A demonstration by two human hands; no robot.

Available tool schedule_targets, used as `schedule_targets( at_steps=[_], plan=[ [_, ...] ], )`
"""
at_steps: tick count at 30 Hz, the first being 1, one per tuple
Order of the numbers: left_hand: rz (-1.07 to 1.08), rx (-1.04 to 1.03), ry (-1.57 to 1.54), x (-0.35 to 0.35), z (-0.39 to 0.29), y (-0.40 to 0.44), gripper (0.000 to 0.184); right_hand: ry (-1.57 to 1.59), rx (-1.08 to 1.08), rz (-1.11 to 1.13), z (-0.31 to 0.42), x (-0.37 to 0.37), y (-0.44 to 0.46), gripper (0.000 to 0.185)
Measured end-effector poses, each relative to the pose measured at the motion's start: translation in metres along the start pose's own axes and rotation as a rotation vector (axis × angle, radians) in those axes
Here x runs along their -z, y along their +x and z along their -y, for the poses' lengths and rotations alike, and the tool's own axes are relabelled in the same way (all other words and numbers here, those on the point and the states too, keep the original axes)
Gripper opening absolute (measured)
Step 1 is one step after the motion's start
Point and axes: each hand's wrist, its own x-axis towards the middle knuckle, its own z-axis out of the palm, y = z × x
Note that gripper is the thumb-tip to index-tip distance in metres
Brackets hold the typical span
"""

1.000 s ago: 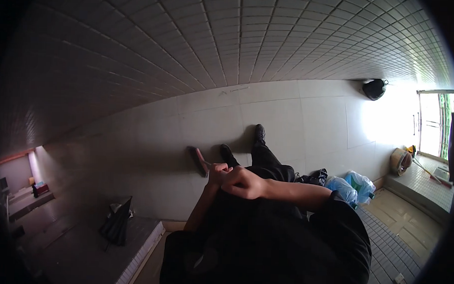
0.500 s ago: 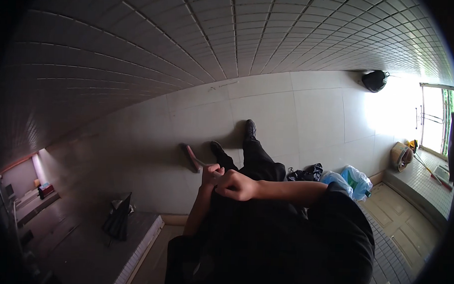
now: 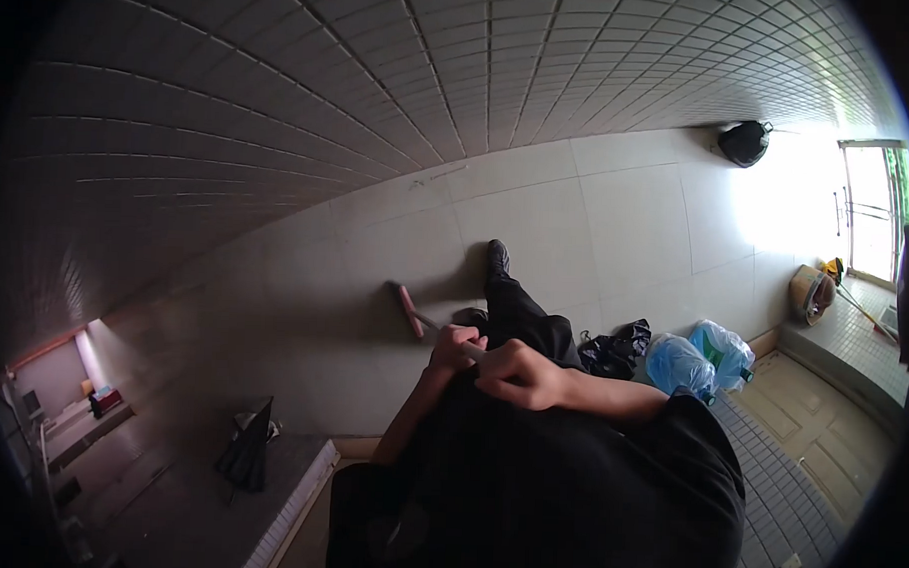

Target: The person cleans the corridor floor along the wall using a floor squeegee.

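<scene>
My left hand (image 3: pixel 456 347) is closed around the pale handle of a broom (image 3: pixel 408 310) in front of my black shirt. Just to its right, my right hand (image 3: pixel 520 375) grips the same handle nearer its upper end. The broom's long, narrow pinkish head rests on the tiled floor, left of my feet. Its dark edge is too dim to make out in detail. A black shoe (image 3: pixel 498 255) shows ahead of me, and my other foot is partly hidden behind the broom and my hands.
To the right stand large bluish water bottles (image 3: pixel 680 363) beside a black plastic bag (image 3: pixel 615 348). Farther off are a basket (image 3: pixel 809 294) and a black bag (image 3: pixel 746 144) near the bright doorway. A folded dark umbrella (image 3: pixel 247 447) is at left. A tiled wall (image 3: pixel 462 64) runs alongside.
Both hands and the broom head have shifted right in view. More of the handle shows between head and left hand. One foot has drawn back toward my body.
</scene>
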Motion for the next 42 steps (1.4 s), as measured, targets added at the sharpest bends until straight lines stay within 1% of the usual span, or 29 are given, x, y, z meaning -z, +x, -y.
schedule_targets(
  at_steps=[3, 7, 11, 12, 14, 16, 19, 20, 23, 26, 27, 31, 34, 35, 36, 38, 39, 40, 42],
  plan=[
    [0.08, -0.108, -0.096, -0.013, -0.02, 0.007, 0.032, -0.034, -0.02, -0.009, 0.023, -0.001, -0.017, 0.025],
    [0.04, -0.175, -0.119, -0.019, -0.035, -0.006, 0.032, -0.068, 0.058, 0.009, 0.043, -0.022, -0.03, 0.029],
    [-0.021, -0.137, -0.108, -0.012, -0.039, -0.041, 0.033, -0.097, 0.112, 0.081, 0.039, -0.057, -0.038, 0.029],
    [-0.035, -0.139, -0.109, -0.011, -0.039, -0.05, 0.033, -0.063, 0.167, 0.119, 0.036, -0.066, -0.039, 0.029],
    [-0.138, -0.133, -0.078, -0.01, -0.04, -0.069, 0.033, 0.01, 0.271, 0.2, 0.028, -0.085, -0.04, 0.029],
    [-0.2, -0.124, -0.066, -0.012, -0.043, -0.089, 0.034, 0.041, 0.282, 0.224, 0.023, -0.107, -0.044, 0.028],
    [-0.448, -0.192, -0.011, -0.015, -0.05, -0.116, 0.033, 0.109, 0.305, 0.251, 0.01, -0.139, -0.048, 0.027],
    [-0.463, -0.188, -0.014, -0.016, -0.049, -0.125, 0.033, 0.068, 0.296, 0.266, -0.001, -0.148, -0.05, 0.027],
    [-0.397, -0.096, -0.114, -0.014, -0.046, -0.149, 0.032, -0.017, 0.278, 0.318, -0.027, -0.166, -0.058, 0.026],
    [-0.463, -0.056, -0.089, -0.009, -0.058, -0.16, 0.031, -0.107, 0.252, 0.395, -0.038, -0.177, -0.061, 0.016],
    [-0.482, -0.034, -0.078, -0.009, -0.061, -0.166, 0.031, -0.102, 0.251, 0.407, -0.038, -0.181, -0.062, 0.016],
    [-0.485, 0.063, -0.081, -0.028, -0.038, -0.187, 0.031, -0.138, 0.251, 0.45, -0.036, -0.187, -0.06, 0.011],
    [-0.483, 0.141, -0.093, -0.045, -0.01, -0.19, 0.031, -0.136, 0.273, 0.42, -0.032, -0.189, -0.055, 0.008],
    [-0.48, 0.169, -0.102, -0.043, -0.014, -0.184, 0.031, -0.139, 0.272, 0.43, -0.032, -0.19, -0.053, 0.008],
    [-0.488, 0.17, -0.108, -0.041, -0.017, -0.18, 0.031, -0.131, 0.283, 0.399, -0.033, -0.19, -0.052, 0.013],
    [-0.67, 0.112, -0.049, -0.043, -0.029, -0.173, 0.027, -0.116, 0.292, 0.341, -0.033, -0.186, -0.052, 0.023],
    [-0.764, 0.086, -0.017, -0.043, -0.033, -0.168, 0.026, -0.119, 0.282, 0.355, -0.031, -0.181, -0.053, 0.023],
    [-0.778, 0.089, -0.022, -0.049, -0.025, -0.164, 0.026, -0.127, 0.265, 0.381, -0.027, -0.175, -0.05, 0.018],
    [-0.806, 0.235, -0.065, -0.075, 0.009, -0.164, 0.022, -0.137, 0.229, 0.433, -0.018, -0.163, -0.047, 0.007]
  ],
)
